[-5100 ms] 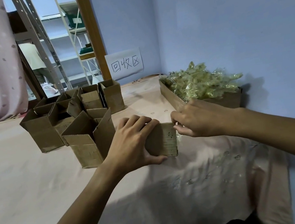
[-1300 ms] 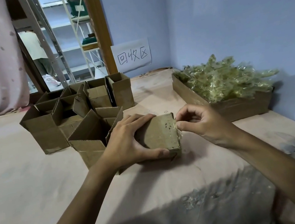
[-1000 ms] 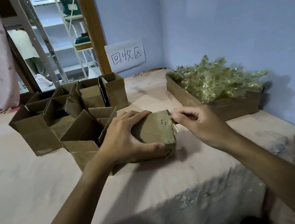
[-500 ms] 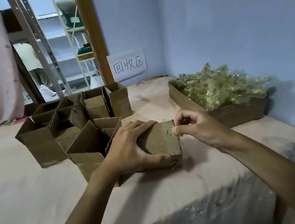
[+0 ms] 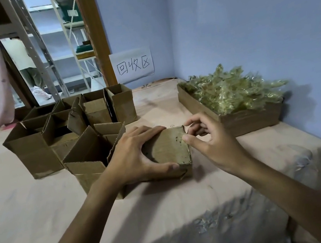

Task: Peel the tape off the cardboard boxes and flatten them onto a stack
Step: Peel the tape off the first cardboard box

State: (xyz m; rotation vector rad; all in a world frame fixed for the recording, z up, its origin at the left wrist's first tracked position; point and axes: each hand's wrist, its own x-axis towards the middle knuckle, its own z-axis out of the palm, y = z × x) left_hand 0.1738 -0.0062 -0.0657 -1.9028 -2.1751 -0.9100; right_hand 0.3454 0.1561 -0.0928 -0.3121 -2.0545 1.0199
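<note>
My left hand (image 5: 133,157) gripped the closed cardboard box (image 5: 169,151) mid-table (image 5: 31,206); my right hand (image 5: 207,141) pinched at its right top edge.

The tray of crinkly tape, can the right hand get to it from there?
Probably yes. The right hand is at the closed box's edge, and the tray of peeled tape sits just beyond it with nothing between them.

Left hand (image 5: 133,157) clamped over closed cardboard box (image 5: 170,151) on cloth-covered table (image 5: 31,206). Right hand (image 5: 212,144) pinching at box's right top edge. Open boxes (image 5: 68,132) behind left. Tray of crumpled tape (image 5: 234,96) right, by wall.
</note>
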